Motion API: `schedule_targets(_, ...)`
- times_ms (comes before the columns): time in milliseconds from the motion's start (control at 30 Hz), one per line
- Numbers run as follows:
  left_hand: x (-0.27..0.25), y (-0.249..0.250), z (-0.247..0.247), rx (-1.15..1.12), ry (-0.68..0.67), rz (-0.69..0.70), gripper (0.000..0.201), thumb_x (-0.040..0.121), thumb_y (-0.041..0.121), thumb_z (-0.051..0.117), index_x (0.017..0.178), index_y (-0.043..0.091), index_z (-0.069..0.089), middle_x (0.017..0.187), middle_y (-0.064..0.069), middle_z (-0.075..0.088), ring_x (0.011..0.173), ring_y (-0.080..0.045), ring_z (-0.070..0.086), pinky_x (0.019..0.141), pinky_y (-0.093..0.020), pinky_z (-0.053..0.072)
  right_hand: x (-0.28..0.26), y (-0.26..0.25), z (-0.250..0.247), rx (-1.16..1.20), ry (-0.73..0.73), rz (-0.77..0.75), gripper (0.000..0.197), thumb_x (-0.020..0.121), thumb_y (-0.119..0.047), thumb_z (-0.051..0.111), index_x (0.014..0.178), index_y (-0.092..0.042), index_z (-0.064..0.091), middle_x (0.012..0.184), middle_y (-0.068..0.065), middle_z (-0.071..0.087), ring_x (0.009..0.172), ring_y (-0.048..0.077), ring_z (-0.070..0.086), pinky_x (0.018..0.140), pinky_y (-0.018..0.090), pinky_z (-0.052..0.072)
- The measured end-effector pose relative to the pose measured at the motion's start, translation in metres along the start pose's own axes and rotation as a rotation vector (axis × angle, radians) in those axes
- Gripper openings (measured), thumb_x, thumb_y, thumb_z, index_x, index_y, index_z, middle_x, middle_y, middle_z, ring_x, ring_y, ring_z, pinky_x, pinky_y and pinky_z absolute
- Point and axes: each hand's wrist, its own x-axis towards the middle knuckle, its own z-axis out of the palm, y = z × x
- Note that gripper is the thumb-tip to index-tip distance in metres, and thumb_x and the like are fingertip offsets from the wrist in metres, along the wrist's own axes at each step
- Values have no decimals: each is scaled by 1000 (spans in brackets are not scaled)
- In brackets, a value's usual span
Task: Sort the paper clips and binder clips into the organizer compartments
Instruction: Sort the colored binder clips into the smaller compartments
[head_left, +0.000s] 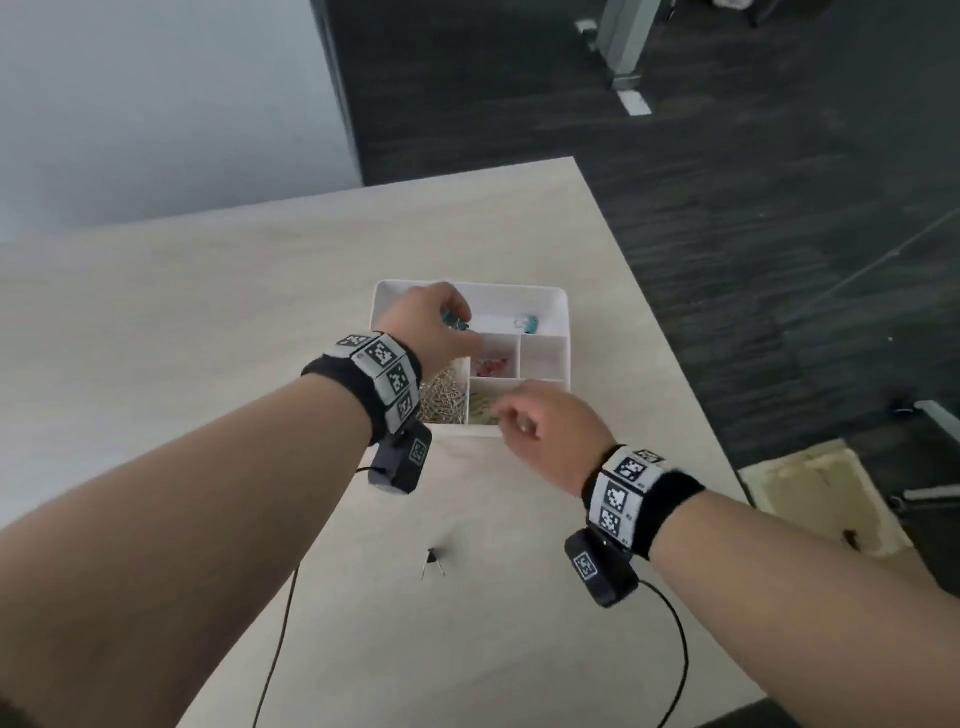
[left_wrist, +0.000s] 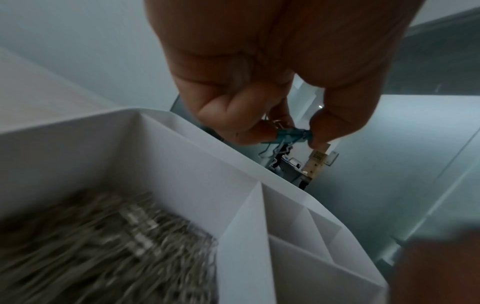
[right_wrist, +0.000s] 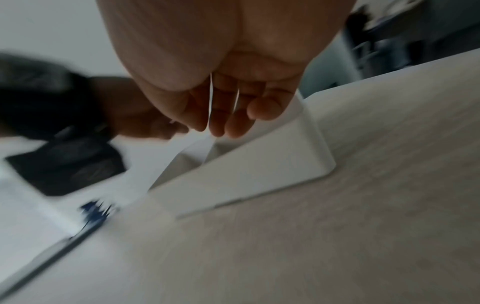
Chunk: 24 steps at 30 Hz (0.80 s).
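A white organizer stands on the pale table. My left hand hovers over its long back compartment and pinches a teal binder clip between thumb and fingertip. A second teal binder clip lies in that compartment. Silver paper clips fill the left compartment, red clips the middle one, and yellowish clips the front one. My right hand hangs at the organizer's front edge, fingers relaxed and holding nothing. A black binder clip lies loose on the table, nearer to me.
The table ends close to the right of the organizer, with dark carpet beyond its edge. Black cables run from both wrist cameras across the near part of the table. The right wrist view is blurred.
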Motion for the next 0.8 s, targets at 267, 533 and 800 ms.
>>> schedule_targets(267, 57, 29, 30, 274, -115, 47, 19, 72, 28, 70, 90, 27, 63, 109, -4, 61, 75, -18, 62, 57, -24, 43, -27, -21, 72, -205, -532, -359, 38, 94, -20, 51, 129, -33, 59, 143, -4, 42, 116, 29, 50, 82, 43, 47)
schedule_targets(533, 56, 18, 47, 248, -69, 81, 38, 85, 32, 66, 122, 28, 63, 133, -1, 56, 106, -22, 61, 83, -26, 45, -38, -17, 92, -208, -514, -385, 17, 91, -19, 59, 104, -19, 70, 107, 5, 60, 90, 33, 58, 65, 37, 48)
schedule_targets(800, 12, -23, 22, -33, 246, 138, 25, 86, 25, 59, 109, 30, 66, 118, 6, 53, 104, -16, 55, 96, -32, 46, -21, -13, 40, 137, -32, -12, 10, 91, -31, 59, 95, -26, 66, 78, -14, 59, 63, 2, 51, 57, 19, 41)
